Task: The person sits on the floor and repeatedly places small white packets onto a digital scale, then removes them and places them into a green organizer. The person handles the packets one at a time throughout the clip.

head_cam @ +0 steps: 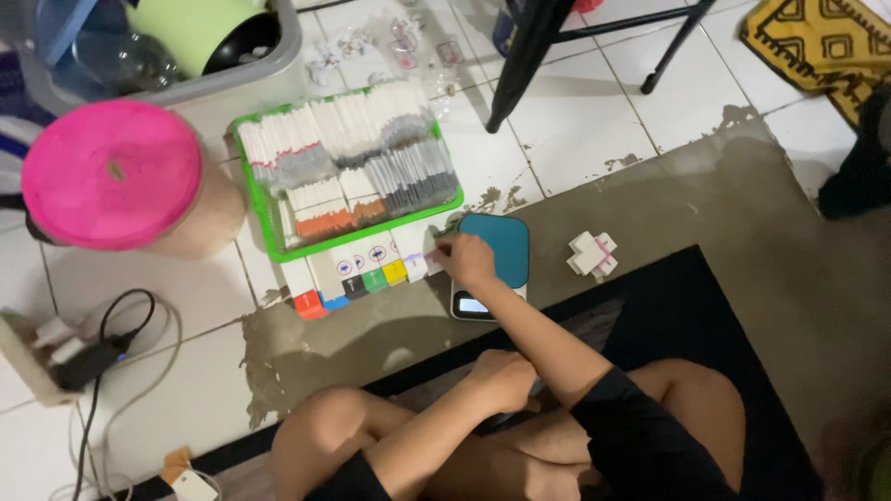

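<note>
My right hand [467,258] reaches forward, fingers pinched on a small white box [418,263] at the right end of a row of small white boxes [357,274] with coloured ends. This row lies against the front of a green tray [255,199] packed with several rows of similar boxes. Right beside the hand sits a small scale with a teal top [506,243]. My left hand [502,378] is closed in a fist over my crossed legs; nothing shows in it.
A taped bundle of white boxes [592,253] lies right of the scale. A pink-lidded round container [111,172] and a grey bin [232,79] stand at the left. A power strip with cables [56,362] is at lower left, black stool legs [529,56] behind.
</note>
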